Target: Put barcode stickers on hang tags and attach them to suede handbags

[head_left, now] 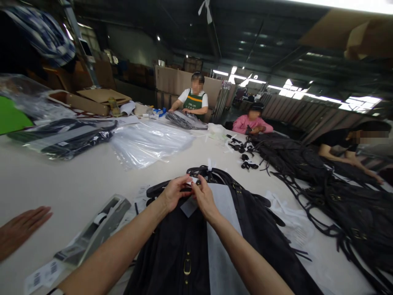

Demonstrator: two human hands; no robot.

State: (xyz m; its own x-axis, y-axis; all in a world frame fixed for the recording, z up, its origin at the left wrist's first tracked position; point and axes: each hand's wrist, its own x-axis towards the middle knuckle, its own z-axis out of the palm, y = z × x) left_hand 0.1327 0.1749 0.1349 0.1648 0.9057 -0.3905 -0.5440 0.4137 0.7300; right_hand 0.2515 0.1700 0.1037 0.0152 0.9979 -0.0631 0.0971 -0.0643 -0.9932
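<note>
A black bag with a brass buckle lies in front of me, a pale strip running down it. Over its top, beside the looped straps, my two hands meet at a small white piece. My left hand pinches it from the left. From the right, my right hand has its thumb and fingertips closed on the same piece. Below the fingers hangs a grey tag.
A grey tape dispenser and white labels lie left. Another person's hand is at the left edge. Clear plastic bags lie beyond. Black bags are piled right. Three people work around the table.
</note>
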